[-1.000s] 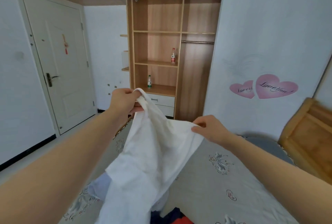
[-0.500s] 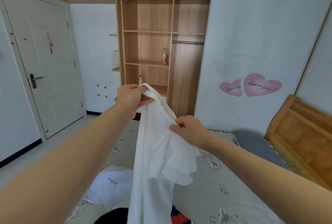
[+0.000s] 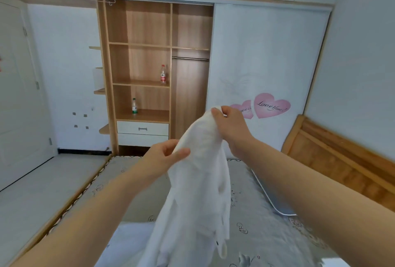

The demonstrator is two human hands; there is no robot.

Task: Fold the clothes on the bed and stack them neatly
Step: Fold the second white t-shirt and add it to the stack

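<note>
I see the white garment (image 3: 198, 192) held up in the air over the bed (image 3: 267, 224), hanging down. Right hand (image 3: 232, 129) pinches its top edge, fingers clamped on cloth. Left hand (image 3: 164, 157) lower, thumb and fingers curled round a fold. Open wardrobe (image 3: 149, 63) behind, two bottles on shelves, wooden headboard (image 3: 342, 159) at right

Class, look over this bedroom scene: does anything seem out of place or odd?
Two drink bottles, a red-labelled one and a green-labelled one, stand on otherwise bare wardrobe shelves, an unusual spot. Nothing looks spilled or damaged.
</note>
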